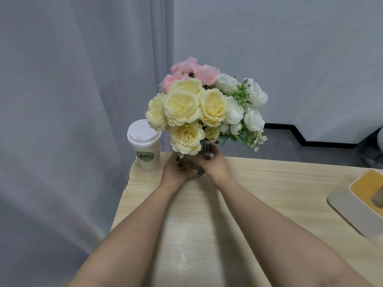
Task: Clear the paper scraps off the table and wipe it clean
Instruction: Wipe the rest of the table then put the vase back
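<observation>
Pale wood-grain desk (259, 183) at frame centre: both hands, left (173, 169) and right (213, 162), gripped a clear glass vase (193, 168) of cream, pink and white flowers (205, 106).

Yellow, pink, white flowers (205, 104), white cup (145, 145), pale wood-grain table (269, 183)

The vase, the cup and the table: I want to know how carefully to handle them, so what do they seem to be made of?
Vase: apparently clear ribbed glass; it shows dark and see-through between the left hand and right hand.
Cup: probably matte paper with a white plastic lid.
Table: pale wood-grain surface, perhaps laminate; faintly glossy.
</observation>
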{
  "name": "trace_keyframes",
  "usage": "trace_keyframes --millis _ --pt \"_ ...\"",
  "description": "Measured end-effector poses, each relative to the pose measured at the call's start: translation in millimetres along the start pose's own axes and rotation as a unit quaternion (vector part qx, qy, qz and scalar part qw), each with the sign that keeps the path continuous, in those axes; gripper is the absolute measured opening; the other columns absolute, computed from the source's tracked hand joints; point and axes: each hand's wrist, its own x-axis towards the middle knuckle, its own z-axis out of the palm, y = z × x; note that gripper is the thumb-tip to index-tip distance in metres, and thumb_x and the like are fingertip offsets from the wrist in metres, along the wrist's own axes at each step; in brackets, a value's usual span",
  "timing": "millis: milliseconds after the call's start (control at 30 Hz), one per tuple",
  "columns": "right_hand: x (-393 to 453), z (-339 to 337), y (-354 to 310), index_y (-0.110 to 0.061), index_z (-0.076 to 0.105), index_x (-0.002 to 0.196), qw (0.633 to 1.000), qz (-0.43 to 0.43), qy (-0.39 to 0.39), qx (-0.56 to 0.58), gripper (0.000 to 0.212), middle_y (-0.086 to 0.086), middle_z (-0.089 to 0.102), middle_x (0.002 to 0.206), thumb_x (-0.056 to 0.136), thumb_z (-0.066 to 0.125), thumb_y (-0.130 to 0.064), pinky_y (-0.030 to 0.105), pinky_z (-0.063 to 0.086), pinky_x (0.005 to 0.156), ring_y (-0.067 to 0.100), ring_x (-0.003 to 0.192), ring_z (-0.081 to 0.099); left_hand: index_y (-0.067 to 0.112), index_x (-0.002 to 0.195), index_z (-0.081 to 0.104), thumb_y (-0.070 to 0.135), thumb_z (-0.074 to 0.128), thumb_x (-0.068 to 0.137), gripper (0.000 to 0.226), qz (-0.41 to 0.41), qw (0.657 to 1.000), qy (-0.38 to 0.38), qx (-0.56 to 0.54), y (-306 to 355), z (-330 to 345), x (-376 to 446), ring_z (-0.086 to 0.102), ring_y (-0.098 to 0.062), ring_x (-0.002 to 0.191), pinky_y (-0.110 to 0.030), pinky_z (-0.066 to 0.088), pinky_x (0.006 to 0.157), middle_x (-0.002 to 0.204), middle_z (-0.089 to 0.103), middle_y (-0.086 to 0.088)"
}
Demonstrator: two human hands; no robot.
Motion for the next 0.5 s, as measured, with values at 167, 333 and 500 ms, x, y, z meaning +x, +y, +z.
trace_keyframes --millis 167,333,500 --pt "-2.5 4.9 4.5 -0.023 0.053 0.122 1.000 0.001 0.002 -0.009 0.064 -0.010 0.060 0.104 0.067 0.083 -0.034 0.025 0.045 0.080 0.011 0.097 0.057 0.023 0.108 0.051 0.013 0.083 0.065 0.054 0.012 1.000 0.009 -0.003 -10.9 -0.2 -1.6 0.053 -0.010 0.095 -0.023 0.043 0.081 0.096 0.055 0.015" --pt "-8.8 2.5 5.2 -0.021 0.052 0.123 1.000 -0.003 -0.004 -0.016 0.062 -0.013 0.054 0.100 0.070 0.081 -0.031 0.023 0.040 0.077 0.006 0.092 0.050 0.013 0.116 0.056 0.014 0.083 0.065 0.058 0.001 1.000 0.002 0.011 -12.8 1.5 -6.9 0.052 -0.008 0.095 -0.020 0.041 0.080 0.103 0.058 0.007" --pt "-14.9 3.6 6.3 -0.024 0.048 0.123 1.000 -0.011 -0.013 0.006 0.060 -0.015 0.054 0.100 0.072 0.080 -0.029 0.014 0.041 0.069 0.006 0.094 0.054 0.013 0.122 0.051 0.023 0.081 0.067 0.063 -0.020 0.998 -0.029 0.044 -11.7 0.5 -7.9 0.056 -0.016 0.106 -0.021 0.040 0.081 0.114 0.061 0.001"
